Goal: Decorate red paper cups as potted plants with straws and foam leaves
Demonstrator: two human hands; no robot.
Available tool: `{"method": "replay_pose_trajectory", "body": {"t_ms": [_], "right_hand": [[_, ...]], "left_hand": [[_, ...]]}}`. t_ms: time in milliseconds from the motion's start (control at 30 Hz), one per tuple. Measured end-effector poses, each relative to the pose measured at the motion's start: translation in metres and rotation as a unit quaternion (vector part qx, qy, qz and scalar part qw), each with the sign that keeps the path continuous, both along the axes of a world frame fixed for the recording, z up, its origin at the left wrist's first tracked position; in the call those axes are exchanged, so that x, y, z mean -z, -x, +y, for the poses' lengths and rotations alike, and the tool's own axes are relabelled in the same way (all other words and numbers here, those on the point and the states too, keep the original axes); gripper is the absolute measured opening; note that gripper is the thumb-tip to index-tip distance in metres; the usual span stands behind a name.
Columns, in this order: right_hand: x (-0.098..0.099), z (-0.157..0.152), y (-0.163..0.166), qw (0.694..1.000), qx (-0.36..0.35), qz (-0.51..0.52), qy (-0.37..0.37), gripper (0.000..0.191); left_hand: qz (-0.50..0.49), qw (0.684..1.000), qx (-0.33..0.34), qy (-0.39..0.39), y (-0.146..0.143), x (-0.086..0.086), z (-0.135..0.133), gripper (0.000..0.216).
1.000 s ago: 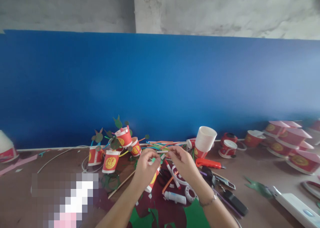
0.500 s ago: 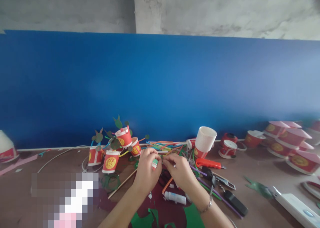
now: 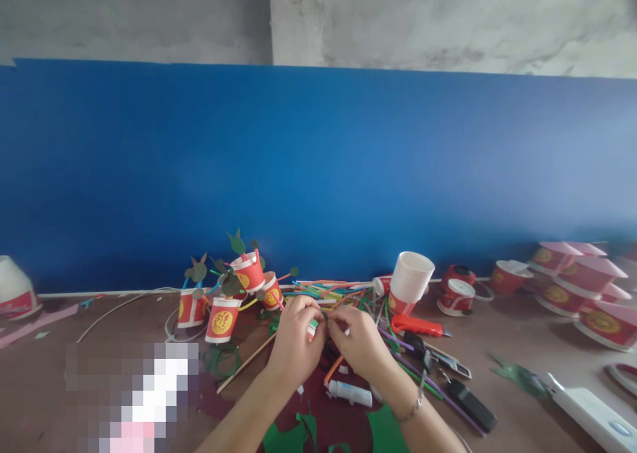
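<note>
My left hand (image 3: 297,337) and my right hand (image 3: 359,340) meet over the middle of the table, thumbs and fingers pinched. Between their fingertips shows a small dark green piece (image 3: 325,316), mostly hidden by the fingers; it looks like paper. A green, white and red object (image 3: 312,329) peeks out beside my left thumb, partly covered. Below the hands lie a white glue stick (image 3: 350,393) and an orange straw (image 3: 333,369). Green paper scraps (image 3: 388,430) are spread on dark red paper (image 3: 343,426) nearer me. A thin wooden stick (image 3: 246,363) lies left of my left wrist.
Red paper cups with straws and green discs (image 3: 221,320) stand left. Behind my hands are loose colored straws (image 3: 328,290). To the right are stacked cups (image 3: 411,284), a red utility knife (image 3: 418,325), a black key fob (image 3: 468,403), a white-handled tool (image 3: 587,406) and pink-topped cups (image 3: 608,323).
The whole view has shifted slightly, with table items a little farther right. Both hands keep their pinch; the fingertips have come closer together around the small green piece.
</note>
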State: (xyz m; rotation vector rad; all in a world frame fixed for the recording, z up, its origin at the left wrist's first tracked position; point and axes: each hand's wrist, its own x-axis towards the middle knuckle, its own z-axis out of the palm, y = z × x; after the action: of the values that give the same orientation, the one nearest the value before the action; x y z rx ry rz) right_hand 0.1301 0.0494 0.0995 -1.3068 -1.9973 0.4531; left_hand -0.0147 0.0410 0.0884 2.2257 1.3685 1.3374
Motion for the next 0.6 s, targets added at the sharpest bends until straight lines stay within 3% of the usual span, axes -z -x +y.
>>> {"method": "replay_pose_trajectory", "body": {"t_ms": [167,433,600], "right_hand": [[-0.0021,0.0025,-0.0055,0.998,-0.046,0.028,0.031,0.023],[0.0025,-0.0006,0.0017,1.000,0.010,0.016,-0.010,0.020],[0.0011,-0.0003,0.0016,0.999,0.015,0.029,0.006,0.020]], "left_hand": [[-0.002,1.000,-0.002,-0.002,0.0003,-0.0005,0.0003,0.014],[-0.027,1.000,0.003,0.014,-0.0007,0.0007,-0.0017,0.013],[-0.044,0.998,0.015,0.031,-0.0005,-0.0022,-0.0009,0.012]]}}
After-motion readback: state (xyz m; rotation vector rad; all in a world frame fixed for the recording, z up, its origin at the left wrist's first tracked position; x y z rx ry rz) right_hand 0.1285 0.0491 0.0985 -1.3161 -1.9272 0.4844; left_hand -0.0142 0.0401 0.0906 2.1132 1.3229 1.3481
